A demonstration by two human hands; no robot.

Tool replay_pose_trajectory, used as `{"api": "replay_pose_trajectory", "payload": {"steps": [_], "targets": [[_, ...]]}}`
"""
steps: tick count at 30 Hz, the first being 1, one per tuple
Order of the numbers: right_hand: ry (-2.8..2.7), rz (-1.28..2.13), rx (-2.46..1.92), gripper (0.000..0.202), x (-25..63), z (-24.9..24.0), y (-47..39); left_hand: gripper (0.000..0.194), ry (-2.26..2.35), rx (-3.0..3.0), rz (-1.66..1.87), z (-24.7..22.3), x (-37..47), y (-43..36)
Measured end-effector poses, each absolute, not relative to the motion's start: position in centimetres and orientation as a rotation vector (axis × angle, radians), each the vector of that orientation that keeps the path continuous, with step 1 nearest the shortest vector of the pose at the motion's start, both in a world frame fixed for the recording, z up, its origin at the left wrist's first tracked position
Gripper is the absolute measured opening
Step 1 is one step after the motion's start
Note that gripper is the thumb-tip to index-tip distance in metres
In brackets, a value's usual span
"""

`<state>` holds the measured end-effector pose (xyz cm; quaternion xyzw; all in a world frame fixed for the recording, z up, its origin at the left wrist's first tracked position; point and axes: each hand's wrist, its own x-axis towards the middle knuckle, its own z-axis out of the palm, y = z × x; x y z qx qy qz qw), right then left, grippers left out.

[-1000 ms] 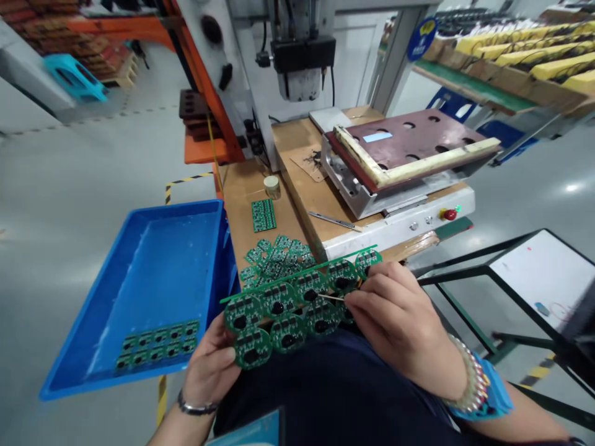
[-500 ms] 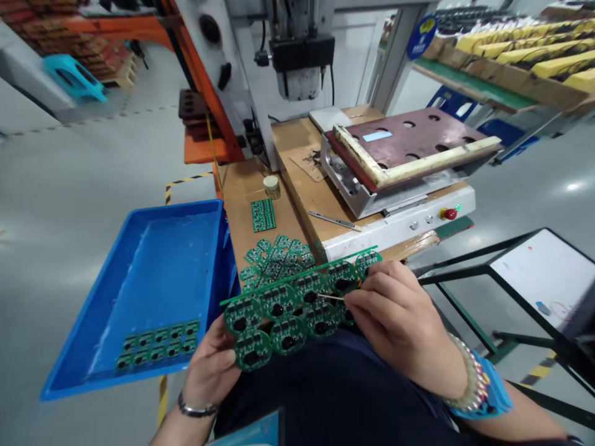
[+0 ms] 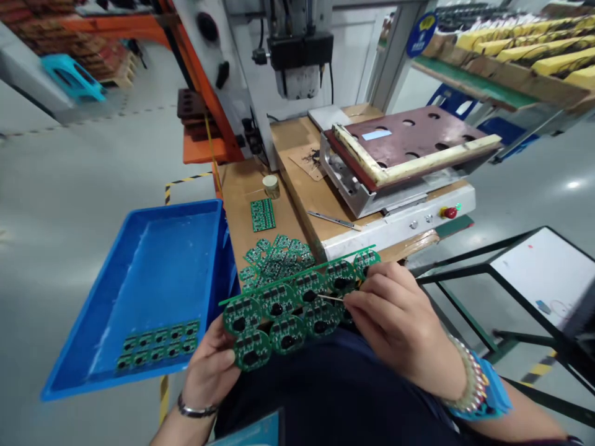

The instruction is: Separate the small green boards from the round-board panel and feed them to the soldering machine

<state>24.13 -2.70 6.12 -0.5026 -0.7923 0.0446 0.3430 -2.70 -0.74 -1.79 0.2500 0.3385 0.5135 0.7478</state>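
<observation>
Green circuit discs (image 3: 320,282) bear glossy black blobs (image 3: 309,296) beside a slender stick (image 3: 331,298)

A turquoise stool (image 3: 74,79) stands at 10 o'clock, near a wooden pallet (image 3: 124,69). A round blue sign (image 3: 421,35) hangs at 1 o'clock, with rows of yellow blocks (image 3: 520,49) at 2. At 3 o'clock sits a red button (image 3: 449,213); further out, slightly lower, a white-topped stand (image 3: 548,266).

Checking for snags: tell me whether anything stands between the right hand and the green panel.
Only the thin stick held by the right hand, its tip at a black blob on the green panel; nothing else visible stands between them.
</observation>
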Motion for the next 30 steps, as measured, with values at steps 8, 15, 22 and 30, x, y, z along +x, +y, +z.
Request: {"api": "replay_pose_trajectory", "payload": {"steps": [8,15,22,30], "targets": [[-2.069,0.114,-1.301,0.009,24.2,6.3,-2.7,0.042,0.720,0.564,1.061,-2.0,-3.1,-0.9],[-2.072,0.102,-1.324,0.008,24.3,6.3,-2.8,0.045,0.791,0.569,1.084,-1.9,-2.9,-0.8],[-2.068,0.124,-1.292,0.008,24.0,6.5,-2.8,0.039,0.793,0.553,1.097,-1.6,-2.6,-0.9],[-2.081,0.140,-1.304,0.009,23.3,6.5,-2.5,0.044,0.769,0.604,1.085,-1.6,-2.5,-0.8]]}}
